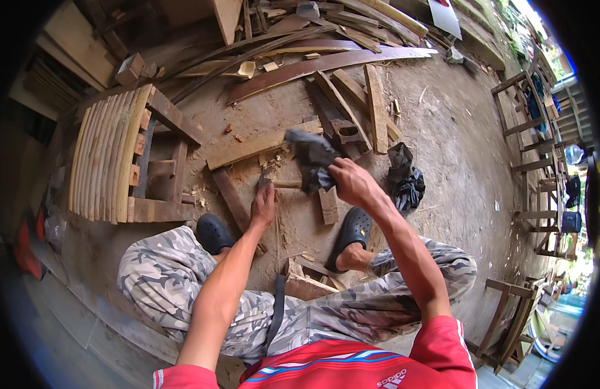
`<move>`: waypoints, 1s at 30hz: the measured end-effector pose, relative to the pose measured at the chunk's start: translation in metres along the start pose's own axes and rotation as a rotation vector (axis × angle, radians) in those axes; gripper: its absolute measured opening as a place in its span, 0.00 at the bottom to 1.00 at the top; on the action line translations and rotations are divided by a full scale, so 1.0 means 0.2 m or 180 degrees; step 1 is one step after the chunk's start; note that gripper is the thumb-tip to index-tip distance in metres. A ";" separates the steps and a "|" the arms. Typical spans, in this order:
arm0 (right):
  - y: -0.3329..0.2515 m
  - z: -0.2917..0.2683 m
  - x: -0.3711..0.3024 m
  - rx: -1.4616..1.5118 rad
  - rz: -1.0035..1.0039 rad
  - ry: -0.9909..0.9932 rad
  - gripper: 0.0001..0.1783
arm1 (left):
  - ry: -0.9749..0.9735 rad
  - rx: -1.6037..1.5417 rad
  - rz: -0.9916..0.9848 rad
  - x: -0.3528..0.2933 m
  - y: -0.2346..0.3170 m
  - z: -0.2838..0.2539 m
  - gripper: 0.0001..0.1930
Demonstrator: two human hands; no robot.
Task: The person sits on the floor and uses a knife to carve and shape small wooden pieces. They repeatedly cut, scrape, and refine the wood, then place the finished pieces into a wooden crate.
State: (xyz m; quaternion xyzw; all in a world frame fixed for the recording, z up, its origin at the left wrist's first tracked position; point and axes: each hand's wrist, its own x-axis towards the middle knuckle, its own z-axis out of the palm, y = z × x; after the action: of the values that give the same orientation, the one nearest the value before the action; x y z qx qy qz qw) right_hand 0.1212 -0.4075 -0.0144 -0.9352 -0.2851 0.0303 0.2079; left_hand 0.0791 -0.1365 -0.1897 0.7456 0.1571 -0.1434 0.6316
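Observation:
My right hand is closed on a crumpled black plastic bag, which is smeared by motion above the wood pieces. My left hand is low over the floor with its fingers together around a small dark thing whose kind I cannot make out. Just beyond it lies a light wooden bar with shavings beside it. A short wooden stick lies between my hands, and a small wood block is below the bag. Right of my right hand sits another crumpled black plastic bag.
A slatted wooden piece stands at the left. Several planks and a dark wooden piece with an oval hole lie ahead, before scrap wood. A small wooden box-like piece lies between my legs. Wooden frames stand at the right.

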 end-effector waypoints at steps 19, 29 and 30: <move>-0.40 0.62 -0.35 -0.0814 0.0216 -0.2009 0.18 | 0.0015 0.1523 -0.0352 0.07 -0.10 -0.13 0.19; -0.23 0.92 -0.17 0.0718 0.0726 -0.1658 0.13 | -0.1444 0.1006 -0.1202 0.09 0.18 -0.23 0.16; -0.18 0.99 -0.19 0.0751 0.0901 -0.1673 0.13 | -0.1478 0.0731 -0.1174 0.09 0.17 -0.23 0.16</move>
State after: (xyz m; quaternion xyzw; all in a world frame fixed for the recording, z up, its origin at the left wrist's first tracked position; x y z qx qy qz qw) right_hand 0.0349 -0.3269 -0.1830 -0.8951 -0.1906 0.3324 0.2279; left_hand 0.1110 -0.0955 -0.1589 0.7183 0.1241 -0.4386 0.5256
